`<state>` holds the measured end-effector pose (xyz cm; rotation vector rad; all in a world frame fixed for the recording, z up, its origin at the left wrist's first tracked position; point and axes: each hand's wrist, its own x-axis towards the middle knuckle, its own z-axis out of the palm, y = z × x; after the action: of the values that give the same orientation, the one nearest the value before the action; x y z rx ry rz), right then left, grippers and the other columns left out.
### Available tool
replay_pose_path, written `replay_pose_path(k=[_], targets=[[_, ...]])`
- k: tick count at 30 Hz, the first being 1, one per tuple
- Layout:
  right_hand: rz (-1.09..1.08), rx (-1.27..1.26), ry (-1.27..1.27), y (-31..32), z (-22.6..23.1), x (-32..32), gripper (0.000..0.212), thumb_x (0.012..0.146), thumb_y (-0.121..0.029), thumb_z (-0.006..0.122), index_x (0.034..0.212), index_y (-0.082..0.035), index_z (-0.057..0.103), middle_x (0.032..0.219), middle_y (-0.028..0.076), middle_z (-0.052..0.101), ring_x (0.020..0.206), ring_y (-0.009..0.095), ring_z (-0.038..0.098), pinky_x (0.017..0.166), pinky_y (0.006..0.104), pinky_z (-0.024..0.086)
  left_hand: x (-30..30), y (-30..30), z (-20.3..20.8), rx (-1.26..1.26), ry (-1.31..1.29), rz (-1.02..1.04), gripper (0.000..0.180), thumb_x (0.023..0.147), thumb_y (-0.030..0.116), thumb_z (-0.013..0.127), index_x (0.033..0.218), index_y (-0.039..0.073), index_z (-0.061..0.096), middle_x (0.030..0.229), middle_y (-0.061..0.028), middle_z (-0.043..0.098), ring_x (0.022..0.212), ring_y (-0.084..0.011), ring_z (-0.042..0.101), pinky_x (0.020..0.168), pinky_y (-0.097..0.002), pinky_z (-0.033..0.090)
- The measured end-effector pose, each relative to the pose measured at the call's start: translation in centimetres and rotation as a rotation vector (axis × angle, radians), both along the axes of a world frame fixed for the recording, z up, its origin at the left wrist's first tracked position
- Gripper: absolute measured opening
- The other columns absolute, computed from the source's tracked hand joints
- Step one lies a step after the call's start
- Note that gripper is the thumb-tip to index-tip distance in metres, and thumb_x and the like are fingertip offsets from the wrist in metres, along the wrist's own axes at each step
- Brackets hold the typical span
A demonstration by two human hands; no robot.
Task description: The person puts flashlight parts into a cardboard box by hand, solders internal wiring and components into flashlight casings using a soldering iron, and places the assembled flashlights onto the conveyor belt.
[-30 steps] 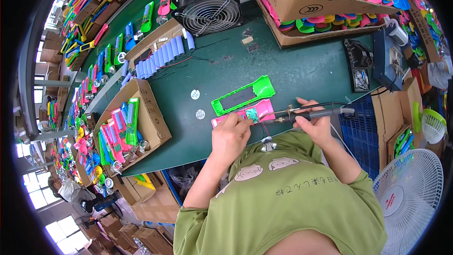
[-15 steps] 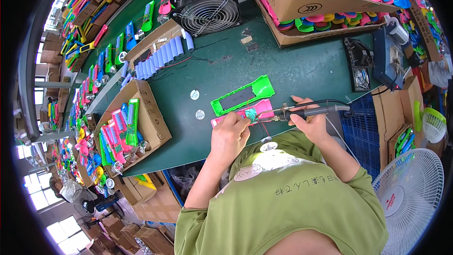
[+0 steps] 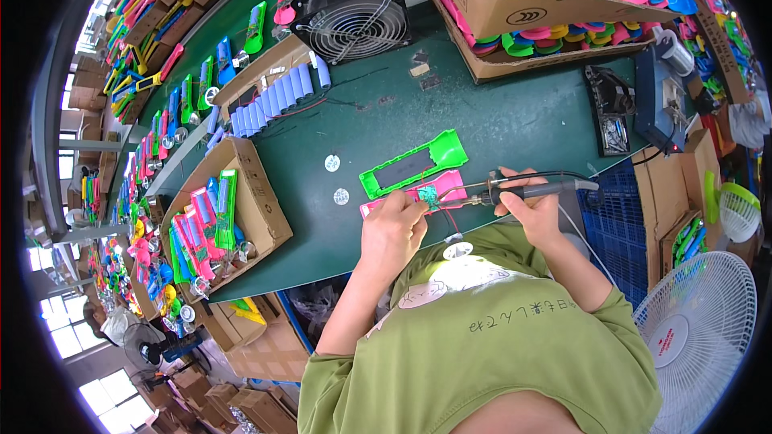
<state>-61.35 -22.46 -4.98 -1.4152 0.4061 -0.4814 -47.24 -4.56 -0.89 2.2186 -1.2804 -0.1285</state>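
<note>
My right hand [image 3: 531, 207] is closed around the handle of a soldering iron [image 3: 537, 190], its tip pointing left at a small green circuit board [image 3: 429, 196]. The board sits in a pink plastic housing [image 3: 453, 182] on the bench. My left hand [image 3: 392, 227] is pinched over the housing's left part, fingertips beside the board; what they hold is hidden. Thin red wires lead from the board toward a round lamp head [image 3: 457, 250], which rests near my shirt under a bright patch of light. Just beyond lies an open green housing [image 3: 410, 165].
Lilac battery cells [image 3: 277, 95] stand in a row behind a box [image 3: 269, 193] of coloured lamps. A black fan [image 3: 354, 20] is at the back. A carton [image 3: 555, 12] of plastic parts, a soldering station [image 3: 663, 100] and a screw tray [image 3: 615, 137] lie right.
My right hand and the soldering iron have shifted slightly to the right. My left hand stays nearly in place over the pink housing.
</note>
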Motion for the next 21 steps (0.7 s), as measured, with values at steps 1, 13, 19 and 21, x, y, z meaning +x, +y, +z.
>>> replay_pose_path(k=[1, 13, 19, 21], targets=[[-0.045, 0.054, 0.015, 0.1, 0.1, -0.3, 0.012, 0.075, 0.0, 0.06, 0.086, 0.003, 0.056, 0.073, 0.008, 0.06, 0.063, 0.012, 0.059, 0.097, 0.0403, 0.034, 0.0, 0.0, 0.0, -0.005, -0.006, -0.001, 0.017, 0.06, -0.001, 0.064, 0.076, 0.005, 0.063, 0.068, -0.0058, 0.05, 0.058, -0.021, 0.054, 0.051, -0.0322, 0.045], [-0.321, -0.151, -0.169, 1.2, -0.1, -1.7, 0.02, 0.079, -0.002, 0.058, 0.097, 0.002, 0.051, 0.068, 0.006, 0.061, 0.066, 0.014, 0.063, 0.1, 0.0448, 0.029, 0.0, -0.2, 0.4, -0.097, 0.006, 0.08, 0.016, 0.063, 0.001, 0.063, 0.079, 0.004, 0.062, 0.075, -0.0106, 0.05, 0.072, -0.0258, 0.055, 0.061, -0.0356, 0.046], [-0.411, -0.365, -0.126, 0.4, -0.9, -2.1, 0.018, 0.082, -0.005, 0.054, 0.098, 0.001, 0.048, 0.061, 0.005, 0.061, 0.064, 0.012, 0.061, 0.101, 0.0439, 0.029, 5.8, -0.1, -0.9, 0.163, -0.169, 0.38, 0.019, 0.067, 0.006, 0.06, 0.086, 0.005, 0.062, 0.08, -0.012, 0.051, 0.074, -0.0286, 0.055, 0.064, -0.0371, 0.046], [-0.472, -0.39, -0.066, 0.1, -1.1, -2.1, 0.018, 0.082, -0.005, 0.055, 0.098, 0.001, 0.048, 0.061, 0.005, 0.062, 0.065, 0.011, 0.06, 0.101, 0.0431, 0.028, 6.6, 0.5, -1.5, 0.298, -0.172, 0.379, 0.021, 0.068, 0.007, 0.06, 0.088, 0.005, 0.062, 0.081, -0.0121, 0.051, 0.074, -0.0292, 0.055, 0.065, -0.0374, 0.047]])
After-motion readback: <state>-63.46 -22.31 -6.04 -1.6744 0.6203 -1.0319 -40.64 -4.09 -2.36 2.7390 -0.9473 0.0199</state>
